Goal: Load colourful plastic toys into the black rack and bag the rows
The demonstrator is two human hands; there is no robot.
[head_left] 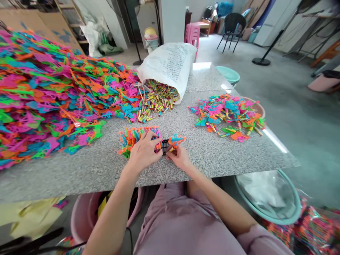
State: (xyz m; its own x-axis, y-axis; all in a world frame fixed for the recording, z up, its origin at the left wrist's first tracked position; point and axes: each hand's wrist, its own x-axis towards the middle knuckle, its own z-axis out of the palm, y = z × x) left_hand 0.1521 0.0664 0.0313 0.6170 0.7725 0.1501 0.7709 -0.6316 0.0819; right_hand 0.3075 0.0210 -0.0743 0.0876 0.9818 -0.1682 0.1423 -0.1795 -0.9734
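Observation:
My left hand (pixel 143 150) curls over the right end of a row of colourful plastic pieces (pixel 130 136), packed side by side on the speckled table. Its thumb and fingertips reach a small black frame (pixel 165 146) at the end of that row. On the other side of the frame, my right hand (pixel 181 157) is closed in a pinch on a small yellowish printed tube (pixel 172 150). Blue and orange plastic pieces (pixel 176 140) show just above those fingers. The fingertips hide part of the tube, and its contact with the frame cannot be made out.
A large heap of bright plastic pieces (pixel 53 92) covers the table's left. Small printed tubes (pixel 158 99) spill from a white sack (pixel 170 63) at the back. Plastic pieces with tubes (pixel 228 115) lie in a pile at right. Basins (pixel 294 212) stand below the table edge.

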